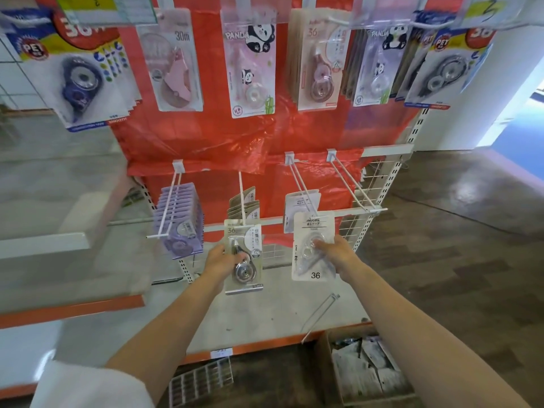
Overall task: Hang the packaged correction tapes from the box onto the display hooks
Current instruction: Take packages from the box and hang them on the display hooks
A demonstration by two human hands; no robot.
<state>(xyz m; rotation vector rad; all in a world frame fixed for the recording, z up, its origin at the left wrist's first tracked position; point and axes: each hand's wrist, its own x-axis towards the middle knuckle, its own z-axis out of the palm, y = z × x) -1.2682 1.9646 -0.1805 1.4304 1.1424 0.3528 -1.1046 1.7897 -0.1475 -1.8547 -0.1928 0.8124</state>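
My left hand grips a beige carded correction tape with a grey dispenser, its top at the tip of the second lower hook. My right hand holds a white carded correction tape marked 36, its top at the end of the third lower hook. More beige and white packs hang further back on these two hooks. The cardboard box with more packs sits on the floor at the lower right.
A lilac stack fills the first lower hook; the fourth lower hook is bare. The upper row holds several kinds of packaged tapes. A loose hook lies on the grey bottom shelf. A small tray of items sits on the floor.
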